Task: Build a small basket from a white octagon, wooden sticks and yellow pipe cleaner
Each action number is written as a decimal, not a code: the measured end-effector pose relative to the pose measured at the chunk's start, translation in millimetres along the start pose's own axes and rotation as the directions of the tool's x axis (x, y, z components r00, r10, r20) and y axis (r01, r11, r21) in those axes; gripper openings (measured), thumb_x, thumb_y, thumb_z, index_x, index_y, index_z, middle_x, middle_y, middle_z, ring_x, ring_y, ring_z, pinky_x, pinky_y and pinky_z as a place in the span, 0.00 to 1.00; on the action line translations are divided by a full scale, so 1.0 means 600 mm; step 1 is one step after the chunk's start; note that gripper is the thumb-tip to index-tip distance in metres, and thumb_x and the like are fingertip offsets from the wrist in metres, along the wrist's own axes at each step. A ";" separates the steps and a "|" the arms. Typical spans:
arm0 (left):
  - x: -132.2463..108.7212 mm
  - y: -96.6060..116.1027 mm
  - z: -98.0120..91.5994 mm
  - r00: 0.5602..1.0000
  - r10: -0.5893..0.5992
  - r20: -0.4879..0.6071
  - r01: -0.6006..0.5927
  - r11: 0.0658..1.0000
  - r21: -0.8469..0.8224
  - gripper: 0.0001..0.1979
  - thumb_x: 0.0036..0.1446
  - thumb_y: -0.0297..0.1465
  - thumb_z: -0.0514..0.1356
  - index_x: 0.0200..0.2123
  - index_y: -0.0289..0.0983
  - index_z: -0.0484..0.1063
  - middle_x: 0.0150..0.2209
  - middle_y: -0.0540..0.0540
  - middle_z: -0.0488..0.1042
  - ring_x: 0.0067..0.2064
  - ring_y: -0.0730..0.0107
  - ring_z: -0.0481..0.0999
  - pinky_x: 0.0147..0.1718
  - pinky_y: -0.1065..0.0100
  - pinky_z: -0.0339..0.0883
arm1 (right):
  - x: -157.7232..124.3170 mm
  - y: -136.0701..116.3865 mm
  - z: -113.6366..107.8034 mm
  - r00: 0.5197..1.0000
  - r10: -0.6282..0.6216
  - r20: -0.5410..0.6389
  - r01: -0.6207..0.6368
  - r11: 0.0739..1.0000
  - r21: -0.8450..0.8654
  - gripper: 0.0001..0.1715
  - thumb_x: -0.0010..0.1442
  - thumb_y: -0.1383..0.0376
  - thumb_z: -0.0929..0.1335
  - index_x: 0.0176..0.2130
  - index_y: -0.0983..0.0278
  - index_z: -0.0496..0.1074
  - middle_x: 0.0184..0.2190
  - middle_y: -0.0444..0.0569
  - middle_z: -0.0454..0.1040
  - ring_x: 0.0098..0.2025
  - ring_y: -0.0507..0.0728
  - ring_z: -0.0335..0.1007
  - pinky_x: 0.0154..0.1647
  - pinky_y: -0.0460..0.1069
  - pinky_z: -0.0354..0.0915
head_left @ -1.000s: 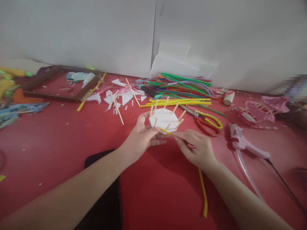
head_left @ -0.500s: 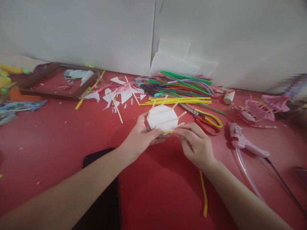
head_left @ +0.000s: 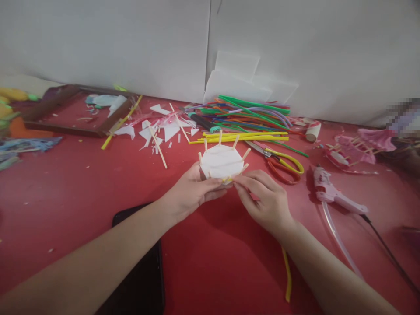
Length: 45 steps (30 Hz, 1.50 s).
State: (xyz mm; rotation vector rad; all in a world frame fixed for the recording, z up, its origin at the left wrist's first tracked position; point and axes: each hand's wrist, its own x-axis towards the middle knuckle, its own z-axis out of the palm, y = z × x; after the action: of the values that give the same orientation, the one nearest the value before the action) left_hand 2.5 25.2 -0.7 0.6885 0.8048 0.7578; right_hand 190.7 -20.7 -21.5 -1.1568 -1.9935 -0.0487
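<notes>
A white many-sided disc (head_left: 221,161) with short wooden sticks standing around its rim is held over the table. My left hand (head_left: 193,190) grips it from the left, thumb on the near edge and fingers beneath. My right hand (head_left: 264,197) pinches a yellow pipe cleaner (head_left: 288,275) at the disc's near rim. A short yellow stretch of it shows along that rim between the hands, and its long tail hangs down below my right wrist; the part between is hidden behind the hand.
Beyond the hands lie scissors (head_left: 282,162), yellow pipe cleaners (head_left: 243,137), a multicoloured pile (head_left: 252,114) and white scraps (head_left: 170,131). A pink glue gun (head_left: 337,194) with its cord is at right, a black phone-like slab (head_left: 138,271) under my left forearm, a brown frame (head_left: 68,129) at back left.
The disc has tilted and turned slightly, so its sticks stand more upright. My right fingers have shifted a little left along the rim. The pipe cleaner's tail has swung right.
</notes>
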 end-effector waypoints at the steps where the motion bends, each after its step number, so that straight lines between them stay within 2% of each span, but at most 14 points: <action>1: -0.001 0.000 0.001 1.000 -0.011 -0.010 0.011 1.000 0.007 0.17 0.55 0.19 0.66 0.46 0.38 0.70 0.41 0.46 0.83 0.40 0.68 0.83 0.41 0.68 0.76 | 0.000 -0.001 0.001 1.000 0.009 -0.002 -0.009 1.000 0.002 0.12 0.64 0.72 0.67 0.45 0.61 0.76 0.35 0.49 0.77 0.36 0.54 0.76 0.38 0.48 0.72; 4: -0.004 0.001 0.002 0.999 -0.047 -0.013 0.047 0.999 0.019 0.19 0.56 0.20 0.66 0.48 0.38 0.67 0.41 0.44 0.83 0.41 0.68 0.83 0.41 0.68 0.76 | -0.001 -0.003 0.002 0.999 0.031 -0.019 -0.031 0.999 -0.018 0.08 0.64 0.71 0.68 0.42 0.62 0.76 0.33 0.48 0.79 0.35 0.54 0.77 0.37 0.48 0.72; 9: -0.005 0.002 0.002 0.998 -0.055 -0.013 0.055 0.998 0.012 0.23 0.56 0.19 0.66 0.51 0.39 0.65 0.44 0.43 0.82 0.42 0.67 0.83 0.42 0.67 0.76 | 0.000 -0.006 0.004 0.997 0.048 -0.057 -0.050 0.998 -0.036 0.07 0.63 0.71 0.68 0.41 0.62 0.76 0.34 0.48 0.81 0.36 0.55 0.79 0.38 0.49 0.73; 16: -0.003 0.002 0.006 0.998 -0.045 -0.031 0.045 0.999 -0.005 0.17 0.55 0.15 0.64 0.46 0.35 0.68 0.38 0.45 0.82 0.37 0.72 0.83 0.39 0.71 0.76 | 0.000 -0.010 0.003 0.998 -0.022 -0.050 0.016 0.993 -0.115 0.10 0.64 0.73 0.67 0.43 0.62 0.75 0.34 0.50 0.77 0.37 0.55 0.75 0.39 0.50 0.72; 20: -0.004 0.001 0.007 0.997 -0.050 -0.056 0.050 0.999 -0.004 0.22 0.52 0.15 0.66 0.47 0.36 0.66 0.42 0.44 0.82 0.38 0.71 0.83 0.41 0.70 0.76 | -0.002 -0.010 0.003 0.998 -0.016 -0.056 0.009 0.992 -0.123 0.12 0.64 0.73 0.66 0.44 0.61 0.76 0.36 0.50 0.74 0.38 0.56 0.74 0.40 0.51 0.73; 25: -0.003 -0.003 0.003 0.999 -0.026 -0.024 0.026 0.999 -0.021 0.26 0.52 0.15 0.67 0.50 0.38 0.63 0.47 0.42 0.82 0.39 0.71 0.83 0.40 0.72 0.76 | -0.003 -0.012 0.005 0.996 0.001 -0.090 -0.010 0.996 -0.092 0.12 0.63 0.73 0.67 0.44 0.61 0.77 0.37 0.51 0.73 0.40 0.56 0.74 0.41 0.51 0.72; 33: -0.005 -0.008 -0.004 0.999 0.047 0.020 -0.048 0.998 0.048 0.28 0.50 0.23 0.72 0.51 0.38 0.65 0.49 0.41 0.81 0.43 0.67 0.83 0.41 0.71 0.76 | -0.001 -0.014 0.003 0.993 -0.002 -0.118 -0.004 0.999 -0.047 0.13 0.63 0.74 0.67 0.44 0.62 0.76 0.36 0.49 0.75 0.38 0.54 0.74 0.40 0.50 0.71; 38: -0.005 -0.008 -0.006 0.998 0.035 0.056 -0.042 0.989 0.141 0.28 0.51 0.28 0.72 0.53 0.41 0.64 0.44 0.46 0.81 0.37 0.69 0.84 0.39 0.70 0.77 | -0.001 -0.012 0.001 0.991 0.024 -0.135 -0.033 0.998 -0.060 0.14 0.63 0.74 0.66 0.44 0.61 0.77 0.36 0.49 0.76 0.37 0.55 0.74 0.39 0.50 0.72; 42: -0.004 -0.007 -0.005 0.996 0.069 0.060 -0.074 0.992 0.101 0.27 0.50 0.26 0.73 0.49 0.40 0.65 0.41 0.47 0.81 0.36 0.69 0.84 0.41 0.67 0.77 | 0.000 -0.012 0.000 0.990 0.026 -0.138 -0.034 0.998 -0.055 0.16 0.62 0.74 0.66 0.44 0.58 0.78 0.36 0.49 0.76 0.37 0.55 0.75 0.39 0.51 0.73; 45: -0.005 -0.005 -0.001 0.998 0.065 0.010 -0.065 0.996 0.056 0.26 0.49 0.24 0.73 0.47 0.39 0.64 0.38 0.47 0.82 0.35 0.68 0.83 0.40 0.66 0.77 | 0.002 -0.015 0.000 0.991 0.007 -0.137 -0.016 0.998 -0.064 0.16 0.62 0.74 0.66 0.45 0.58 0.78 0.35 0.48 0.76 0.37 0.55 0.75 0.39 0.51 0.73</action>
State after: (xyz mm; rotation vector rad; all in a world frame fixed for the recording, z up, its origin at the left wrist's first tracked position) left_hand 1.4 21.6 -2.2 0.7709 0.8020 0.7929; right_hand 184.0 -25.2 -17.6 -1.1742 -1.8766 -0.1829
